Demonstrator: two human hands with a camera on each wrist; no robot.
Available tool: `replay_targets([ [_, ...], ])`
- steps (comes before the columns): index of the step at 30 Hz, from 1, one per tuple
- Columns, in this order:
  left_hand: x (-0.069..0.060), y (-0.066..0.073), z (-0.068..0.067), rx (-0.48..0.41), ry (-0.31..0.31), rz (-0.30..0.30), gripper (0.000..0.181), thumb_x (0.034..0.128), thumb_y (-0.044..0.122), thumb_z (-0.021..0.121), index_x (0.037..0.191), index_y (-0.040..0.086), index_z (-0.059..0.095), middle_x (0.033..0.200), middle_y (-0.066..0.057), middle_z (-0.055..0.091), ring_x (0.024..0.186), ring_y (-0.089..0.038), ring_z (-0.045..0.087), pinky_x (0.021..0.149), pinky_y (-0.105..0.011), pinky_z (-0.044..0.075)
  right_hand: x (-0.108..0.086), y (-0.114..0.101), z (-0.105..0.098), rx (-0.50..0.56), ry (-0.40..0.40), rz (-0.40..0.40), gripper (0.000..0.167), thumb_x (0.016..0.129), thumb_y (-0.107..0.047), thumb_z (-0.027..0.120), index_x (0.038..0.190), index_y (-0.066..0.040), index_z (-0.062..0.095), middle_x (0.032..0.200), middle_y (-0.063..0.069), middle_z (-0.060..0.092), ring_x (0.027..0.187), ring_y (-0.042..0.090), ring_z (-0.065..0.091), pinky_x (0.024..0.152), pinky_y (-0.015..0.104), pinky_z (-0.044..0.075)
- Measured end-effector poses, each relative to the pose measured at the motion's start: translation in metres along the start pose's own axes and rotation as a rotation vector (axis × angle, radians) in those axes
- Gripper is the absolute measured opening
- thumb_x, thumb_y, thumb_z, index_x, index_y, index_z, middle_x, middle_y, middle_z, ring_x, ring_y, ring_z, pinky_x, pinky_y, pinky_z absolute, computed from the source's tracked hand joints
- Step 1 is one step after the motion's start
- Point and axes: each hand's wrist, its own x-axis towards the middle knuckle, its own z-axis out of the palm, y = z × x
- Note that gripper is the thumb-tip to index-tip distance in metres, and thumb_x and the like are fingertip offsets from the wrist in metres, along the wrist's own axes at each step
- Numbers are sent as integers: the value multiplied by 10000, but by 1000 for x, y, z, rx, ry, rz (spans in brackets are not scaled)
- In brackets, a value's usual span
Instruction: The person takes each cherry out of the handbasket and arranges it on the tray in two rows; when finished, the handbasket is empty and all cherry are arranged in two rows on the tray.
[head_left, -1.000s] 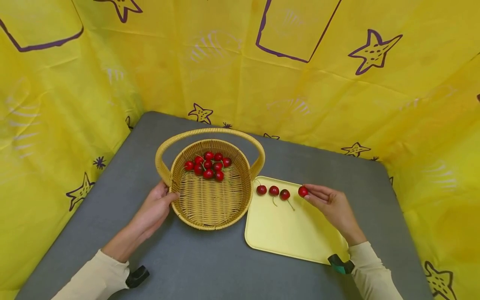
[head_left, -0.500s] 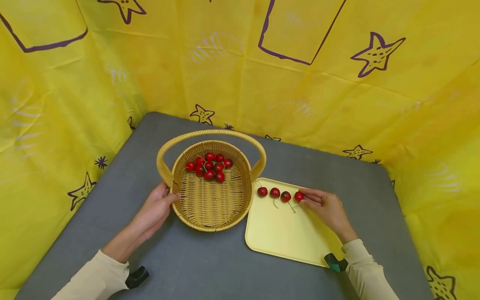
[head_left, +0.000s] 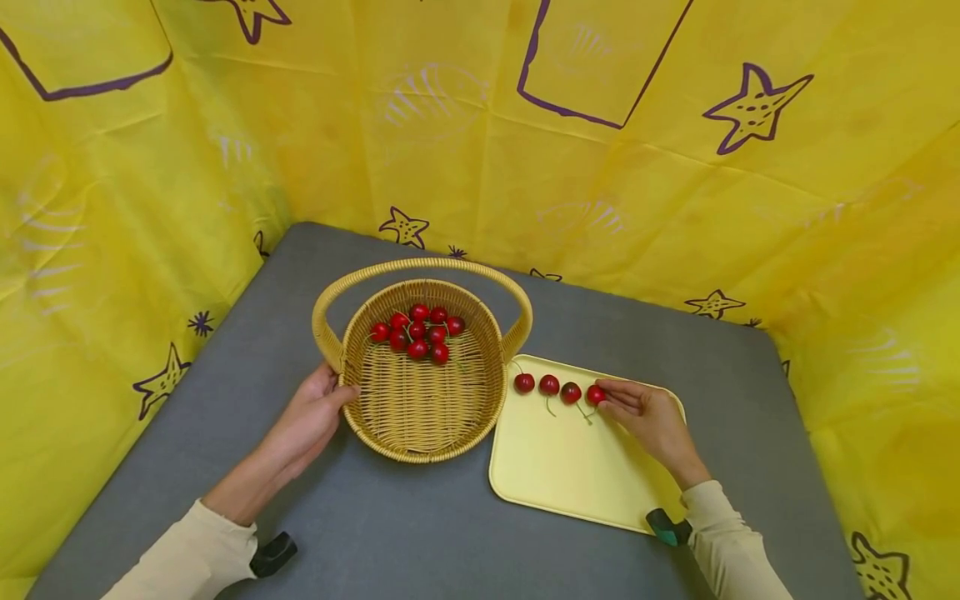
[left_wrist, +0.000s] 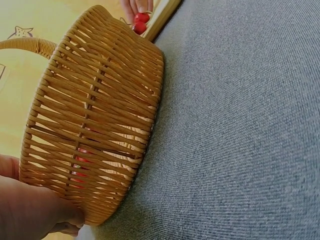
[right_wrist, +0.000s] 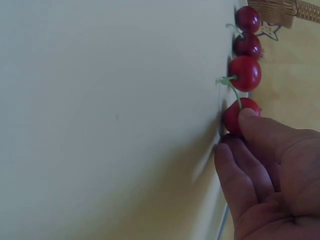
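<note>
Okay, gray table is bearing the basket and, just beside it, the yellow tray. My left hand is gripping the basket's rim; tugging sideways could knock the tray. My right hand is pinching the end cherry near the tray's far edge, beside three more; releasing unevenly might start it rolling. Its stem is nearly meeting the neighbor's, so snagging seems possible.

Cream long sleeves, black wrist-worn pieces, one partly green
</note>
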Motion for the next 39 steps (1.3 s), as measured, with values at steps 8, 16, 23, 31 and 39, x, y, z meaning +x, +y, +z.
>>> replay_targets([
  [8, -1, -1, -1, -5, 0, 12, 668, 1079, -27, 375, 1663, -27, 50, 1690, -222, 208, 1565, -325, 162, 1126, -201, 300, -1, -4, -1, -52, 16, -20, 394, 952, -71, 783, 1329, 19, 714, 1281, 211, 725, 1135, 304, 730, 840, 161, 559],
  [16, -1, -2, -2, -4, -2, 12, 669, 1082, -24, 375, 1665, -24, 48, 1694, -218, 207, 1567, -325, 159, 1136, -215, 295, -1, -25, -11, -75, 30, -72, 383, 993, -117, 746, 1354, 2, 700, 1312, 192, 717, 1166, 293, 717, 848, 164, 559],
  [23, 0, -2, -2, 2, -3, 3, 680, 1082, -19, 379, 1671, -5, 41, 1710, -193, 185, 1586, -311, 131, 1177, -263, 272, 5, -70, -13, 9, 13, -156, 402, 996, -168, 751, 1387, -87, 701, 1362, 154, 701, 1167, 96, 710, 916, 195, 547],
  [31, 1, -3, 0, 0, -11, 5, 700, 1077, -30, 369, 1675, -1, 5, 1722, -191, 166, 1589, -314, 132, 1234, -367, 231, 5, -124, 17, 301, -120, -225, 409, 985, -77, 747, 1391, -90, 699, 1396, 134, 686, 1253, 212, 679, 956, 309, 567],
  [39, 1, -2, 0, 2, -3, 3, 699, 1074, -36, 365, 1672, -14, 5, 1730, -190, 150, 1595, -304, 119, 1256, -394, 200, 18, -157, 71, 440, -253, -289, 433, 970, -28, 751, 1397, -34, 679, 1401, 111, 689, 1273, 300, 667, 985, 394, 566],
])
